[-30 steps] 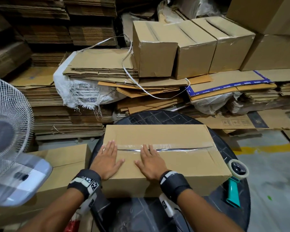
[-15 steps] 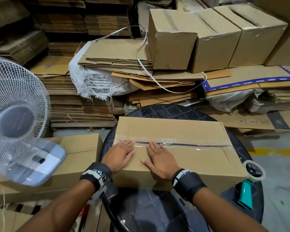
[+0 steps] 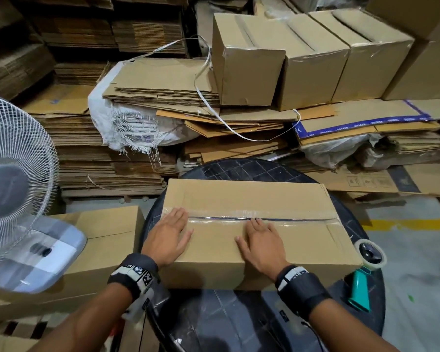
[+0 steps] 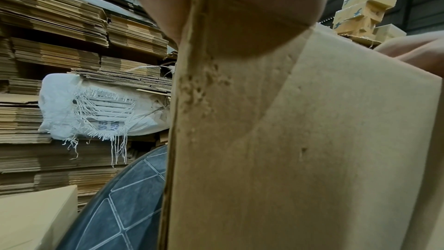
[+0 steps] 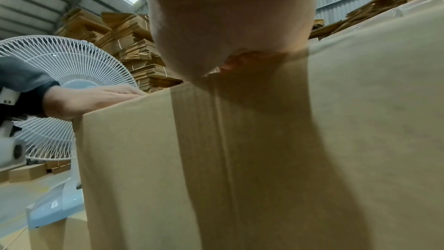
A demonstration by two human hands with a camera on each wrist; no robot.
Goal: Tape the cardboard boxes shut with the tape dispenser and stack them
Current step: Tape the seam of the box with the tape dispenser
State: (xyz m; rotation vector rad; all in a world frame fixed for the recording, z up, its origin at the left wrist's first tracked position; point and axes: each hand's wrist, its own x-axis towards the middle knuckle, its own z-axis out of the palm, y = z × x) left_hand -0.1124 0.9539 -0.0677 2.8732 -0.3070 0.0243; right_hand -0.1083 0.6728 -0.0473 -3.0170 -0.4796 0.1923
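Observation:
A long cardboard box (image 3: 252, 196) lies on a round black table (image 3: 239, 168), with clear tape (image 3: 290, 215) along its top seam. My left hand (image 3: 168, 235) lies flat on the box's near left corner, fingers straight over the tape end. My right hand (image 3: 261, 241) presses flat on the top near the middle, fingertips at the seam. In the wrist views the box wall (image 4: 312, 149) (image 5: 264, 149) fills the picture under each palm. A teal tape dispenser (image 3: 363, 278) rests on the table at the box's right near corner, untouched.
A white fan (image 3: 13, 174) stands at the left, over another closed box (image 3: 107, 240). Taped boxes (image 3: 285, 64) sit in a row on flattened cardboard stacks (image 3: 163, 90) behind the table. A white woven sack (image 3: 127, 128) lies among them. Grey floor with a yellow line (image 3: 412, 222) is at the right.
Both hands stay flat on the box top. The left hand has slid to the box's left end and the right hand slightly right along the seam. The head view has shifted.

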